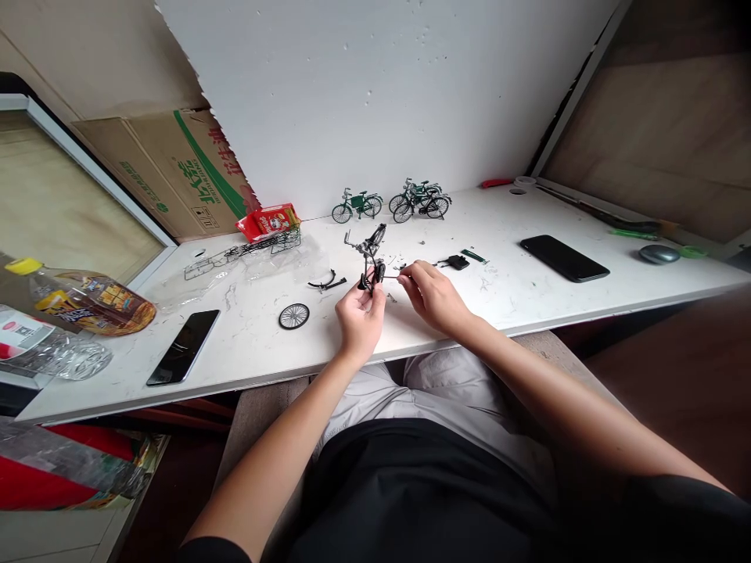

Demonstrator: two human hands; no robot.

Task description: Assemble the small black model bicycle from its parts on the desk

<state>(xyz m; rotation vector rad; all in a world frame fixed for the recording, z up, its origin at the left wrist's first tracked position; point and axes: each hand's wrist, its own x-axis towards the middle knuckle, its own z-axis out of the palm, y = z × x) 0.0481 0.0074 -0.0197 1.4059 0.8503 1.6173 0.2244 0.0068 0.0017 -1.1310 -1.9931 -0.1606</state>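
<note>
Over the white table, the left hand is pinching the half-built model bicycle frame while the right hand is gripping a thin tool against it; a slip could send tiny parts flying.

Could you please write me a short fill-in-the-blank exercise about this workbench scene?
1. The left hand holds a half-built model ____.
2. The loose wheel lies on the table to the ____ of the left hand.
3. The finished models by the wall are ____ in colour.
4. The phone beyond the right hand lies screen ____.

Answers: bicycle; left; green; up
</note>
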